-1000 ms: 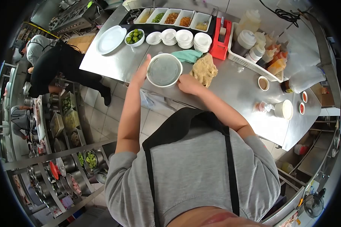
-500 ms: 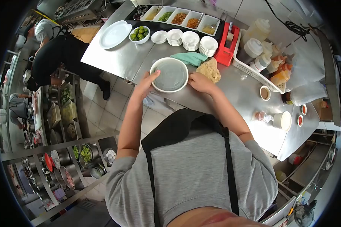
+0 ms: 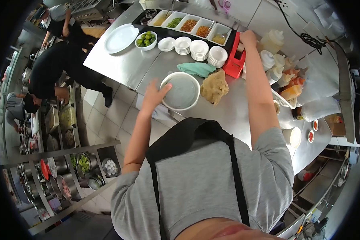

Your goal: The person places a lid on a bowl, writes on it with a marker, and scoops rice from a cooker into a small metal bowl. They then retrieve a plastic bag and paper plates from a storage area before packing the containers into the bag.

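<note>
Toward the upper left of the frame, a white plate (image 3: 121, 38) and a bowl of limes (image 3: 146, 40) sit on the steel counter (image 3: 120, 68). At centre, the left hand (image 3: 154, 96) lies with spread fingers on the rim of the lidded white container (image 3: 181, 91). Just right lies a tan cloth (image 3: 214, 87). Upper right, the right hand (image 3: 248, 39) reaches the red tape dispenser (image 3: 234, 60); its grip I cannot tell.

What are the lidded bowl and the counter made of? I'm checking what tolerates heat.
The lidded bowl under the left hand looks like white plastic or foam with a cloudy, translucent plastic lid. The counter looks like brushed stainless steel: grey, with soft reflections. The right hand reaches a red tape dispenser, seemingly glossy plastic.
</note>
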